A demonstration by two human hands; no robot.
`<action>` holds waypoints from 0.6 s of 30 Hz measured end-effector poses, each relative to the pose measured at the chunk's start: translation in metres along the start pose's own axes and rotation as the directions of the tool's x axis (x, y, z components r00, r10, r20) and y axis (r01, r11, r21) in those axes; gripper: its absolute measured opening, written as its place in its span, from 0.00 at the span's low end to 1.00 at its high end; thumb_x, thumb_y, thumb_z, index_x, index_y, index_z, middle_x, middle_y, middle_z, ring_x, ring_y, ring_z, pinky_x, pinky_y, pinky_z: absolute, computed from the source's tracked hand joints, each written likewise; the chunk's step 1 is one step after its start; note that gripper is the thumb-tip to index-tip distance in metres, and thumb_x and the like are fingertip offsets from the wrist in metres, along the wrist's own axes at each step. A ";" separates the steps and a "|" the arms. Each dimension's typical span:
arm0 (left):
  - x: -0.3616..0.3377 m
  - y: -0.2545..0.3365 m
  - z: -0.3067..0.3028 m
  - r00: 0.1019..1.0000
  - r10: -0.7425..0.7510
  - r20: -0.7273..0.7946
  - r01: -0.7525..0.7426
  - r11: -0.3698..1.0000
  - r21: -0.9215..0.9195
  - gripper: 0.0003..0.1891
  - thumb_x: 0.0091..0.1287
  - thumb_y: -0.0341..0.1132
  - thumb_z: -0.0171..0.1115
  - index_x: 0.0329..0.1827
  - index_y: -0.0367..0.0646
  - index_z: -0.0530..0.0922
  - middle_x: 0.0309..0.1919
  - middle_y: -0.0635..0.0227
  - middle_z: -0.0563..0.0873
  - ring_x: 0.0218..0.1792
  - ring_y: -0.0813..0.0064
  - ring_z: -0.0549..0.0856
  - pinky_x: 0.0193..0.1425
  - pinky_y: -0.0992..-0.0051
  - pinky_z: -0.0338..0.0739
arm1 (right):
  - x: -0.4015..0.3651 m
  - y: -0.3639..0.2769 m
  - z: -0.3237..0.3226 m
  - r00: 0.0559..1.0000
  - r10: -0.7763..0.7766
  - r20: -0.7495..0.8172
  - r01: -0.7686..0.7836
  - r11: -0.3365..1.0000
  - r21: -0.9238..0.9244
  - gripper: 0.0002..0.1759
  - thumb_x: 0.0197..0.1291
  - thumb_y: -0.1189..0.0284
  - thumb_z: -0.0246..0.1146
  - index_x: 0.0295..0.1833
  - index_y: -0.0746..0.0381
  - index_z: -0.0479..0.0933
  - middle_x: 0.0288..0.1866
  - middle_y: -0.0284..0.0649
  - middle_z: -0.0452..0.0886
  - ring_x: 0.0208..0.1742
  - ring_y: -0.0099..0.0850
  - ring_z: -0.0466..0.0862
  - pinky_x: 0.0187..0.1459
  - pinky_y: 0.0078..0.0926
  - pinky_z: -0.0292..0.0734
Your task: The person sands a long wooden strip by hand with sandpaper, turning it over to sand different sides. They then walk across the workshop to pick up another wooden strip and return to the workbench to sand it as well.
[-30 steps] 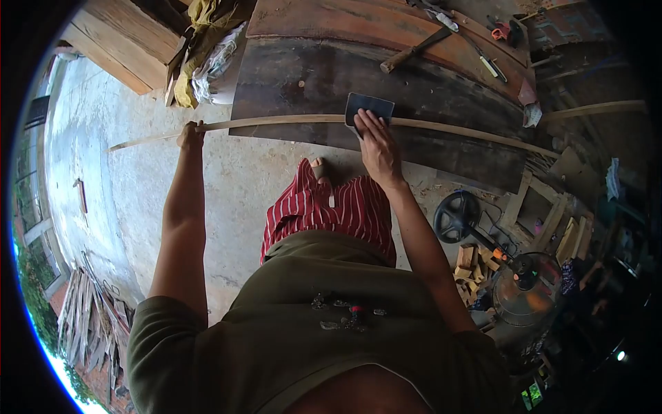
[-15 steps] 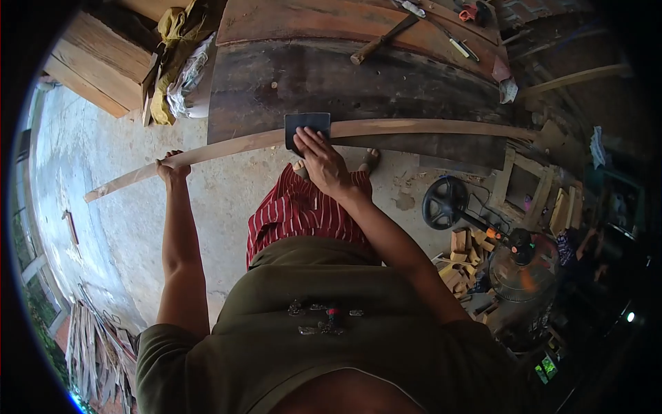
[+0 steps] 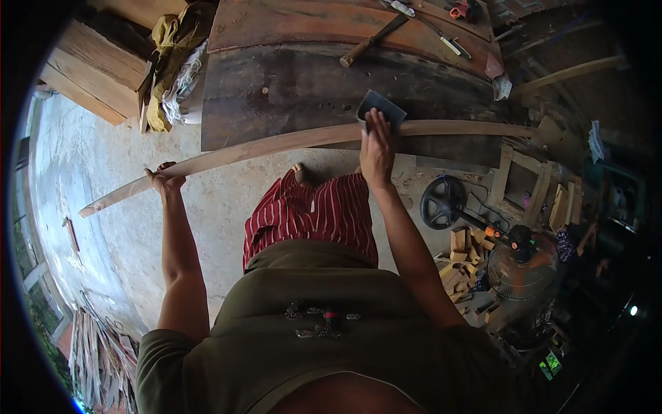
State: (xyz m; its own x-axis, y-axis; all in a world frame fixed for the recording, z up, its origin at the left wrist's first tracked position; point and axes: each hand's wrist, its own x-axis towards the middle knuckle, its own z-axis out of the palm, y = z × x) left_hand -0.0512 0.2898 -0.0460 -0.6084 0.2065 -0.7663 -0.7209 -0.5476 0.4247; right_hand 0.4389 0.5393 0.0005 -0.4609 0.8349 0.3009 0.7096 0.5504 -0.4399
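Observation:
A long wooden strip [image 3: 276, 143] lies across the edge of the dark workbench and sticks out to the left over the floor. Near its left end, my left hand [image 3: 165, 181] is closed around the strip. My right hand [image 3: 377, 155] presses a dark sheet of sandpaper [image 3: 383, 108] onto the strip right of its middle, fingers lying over the sheet. The thumb of that hand is mostly hidden.
On the workbench [image 3: 276, 86] lie a wooden-handled tool [image 3: 358, 53] and a thin white-handled tool [image 3: 452, 45]. A standing fan [image 3: 522, 265] and wood offcuts [image 3: 458, 259] are at the right. Stacked timber [image 3: 96, 69] stands at the upper left.
My right hand has slid the sandpaper to the right along the strip, and the sheet has turned. My left hand still grips the strip, whose left end sits slightly lower in view.

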 end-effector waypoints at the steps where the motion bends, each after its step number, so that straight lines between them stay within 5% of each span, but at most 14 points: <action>1: -0.004 0.002 0.003 0.999 0.033 0.004 -0.033 0.999 0.001 0.30 0.65 0.71 0.54 0.27 0.52 0.65 0.20 0.76 0.72 0.24 0.75 0.75 0.36 0.68 0.76 | -0.003 -0.037 0.005 0.989 -0.129 0.076 0.124 0.989 0.075 0.26 0.66 0.75 0.60 0.69 0.67 0.69 0.73 0.48 0.70 0.75 0.43 0.67 0.75 0.39 0.62; 4: -0.035 -0.007 0.017 0.987 0.135 0.083 -0.127 0.986 -0.104 0.31 0.56 0.70 0.65 0.24 0.51 0.67 0.19 0.75 0.72 0.23 0.73 0.74 0.35 0.71 0.74 | 0.004 -0.068 -0.005 0.927 -0.327 0.182 0.286 0.933 0.219 0.22 0.63 0.77 0.60 0.63 0.69 0.74 0.66 0.48 0.76 0.69 0.41 0.75 0.73 0.37 0.66; 7: -0.041 -0.007 0.018 0.970 0.170 0.174 -0.122 0.959 -0.258 0.30 0.49 0.65 0.73 0.20 0.50 0.68 0.16 0.75 0.70 0.21 0.72 0.72 0.35 0.73 0.73 | 0.011 0.017 -0.054 0.991 0.013 0.134 -0.017 0.999 0.034 0.21 0.72 0.71 0.52 0.65 0.69 0.72 0.66 0.52 0.75 0.69 0.45 0.74 0.72 0.39 0.66; 10: -0.024 -0.001 0.012 0.955 0.123 0.271 -0.052 0.966 -0.255 0.30 0.51 0.65 0.71 0.21 0.50 0.66 0.16 0.75 0.69 0.21 0.74 0.72 0.34 0.74 0.72 | 0.008 0.093 -0.089 0.877 0.475 0.072 -0.470 0.880 -0.071 0.22 0.76 0.69 0.47 0.68 0.70 0.70 0.67 0.54 0.74 0.70 0.47 0.72 0.72 0.42 0.66; 11: -0.024 -0.002 0.015 0.954 0.113 0.277 -0.041 0.966 -0.253 0.30 0.51 0.65 0.71 0.21 0.50 0.66 0.16 0.75 0.69 0.21 0.74 0.72 0.34 0.74 0.72 | 0.004 0.086 -0.083 0.876 0.479 0.062 -0.474 0.877 -0.077 0.22 0.76 0.69 0.47 0.68 0.70 0.70 0.67 0.54 0.74 0.70 0.47 0.72 0.72 0.42 0.66; 13: -0.031 -0.010 0.022 0.967 0.151 0.203 -0.099 0.964 -0.248 0.30 0.54 0.66 0.68 0.22 0.51 0.65 0.17 0.75 0.69 0.21 0.73 0.71 0.34 0.73 0.72 | 0.001 0.044 -0.055 0.968 0.228 -0.107 -0.232 0.972 -0.027 0.21 0.76 0.69 0.48 0.68 0.69 0.70 0.68 0.54 0.74 0.71 0.46 0.71 0.72 0.43 0.65; 15: -0.034 -0.011 0.024 0.973 0.158 0.169 -0.116 0.965 -0.235 0.30 0.58 0.67 0.64 0.22 0.50 0.65 0.16 0.75 0.67 0.21 0.73 0.71 0.34 0.72 0.72 | 0.000 -0.024 -0.026 0.999 -0.038 -0.011 0.038 0.997 0.060 0.21 0.68 0.75 0.57 0.65 0.69 0.73 0.68 0.51 0.74 0.72 0.43 0.71 0.74 0.42 0.64; 18: -0.028 -0.007 0.021 0.973 0.143 0.179 -0.100 0.968 -0.230 0.31 0.56 0.68 0.64 0.21 0.50 0.65 0.15 0.75 0.67 0.20 0.73 0.71 0.33 0.73 0.72 | -0.006 -0.089 -0.014 0.912 -0.355 0.207 0.286 0.910 0.299 0.23 0.63 0.79 0.60 0.64 0.69 0.73 0.69 0.50 0.74 0.73 0.43 0.71 0.75 0.39 0.64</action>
State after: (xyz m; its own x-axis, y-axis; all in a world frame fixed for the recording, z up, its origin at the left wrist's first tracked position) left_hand -0.0363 0.3047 -0.0172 -0.7545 0.2676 -0.5992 -0.5609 -0.7370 0.3772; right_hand 0.3855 0.4853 0.0496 -0.7820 0.5684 0.2555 0.3548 0.7431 -0.5674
